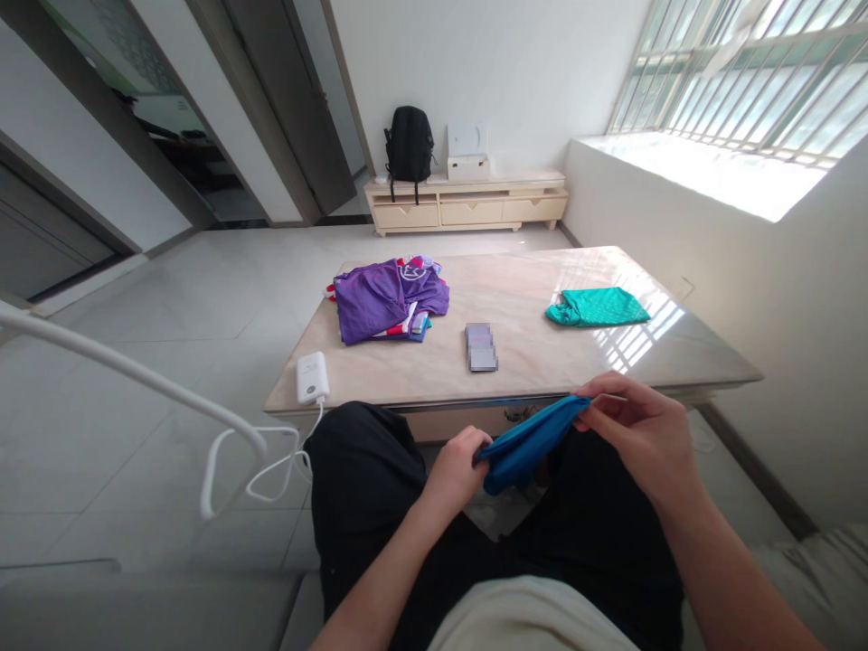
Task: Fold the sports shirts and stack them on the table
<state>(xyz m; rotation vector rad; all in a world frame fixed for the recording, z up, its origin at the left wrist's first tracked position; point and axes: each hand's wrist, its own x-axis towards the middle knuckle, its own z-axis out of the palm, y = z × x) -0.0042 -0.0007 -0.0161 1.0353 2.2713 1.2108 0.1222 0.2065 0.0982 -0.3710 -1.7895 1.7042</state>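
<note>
Low table point(542, 362) with pale marbled top is standing on light tiled floor point(169, 362), window light falling across its right side. Lying directly on top: pile of clothes point(390, 298), purple garment uppermost, at far left; folded teal garment point(597, 307) at far right, well apart from pile; dark flat phone point(481, 347) near centre; white power bank point(312, 377) sitting at near-left edge, its white cable point(271, 461) hanging off toward floor.

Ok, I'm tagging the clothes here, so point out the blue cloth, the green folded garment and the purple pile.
blue cloth point(525, 445), head view, middle of the stretch between both hands.
green folded garment point(598, 306), head view, centre of its top face.
purple pile point(380, 298), head view, the purple top garment.
</note>
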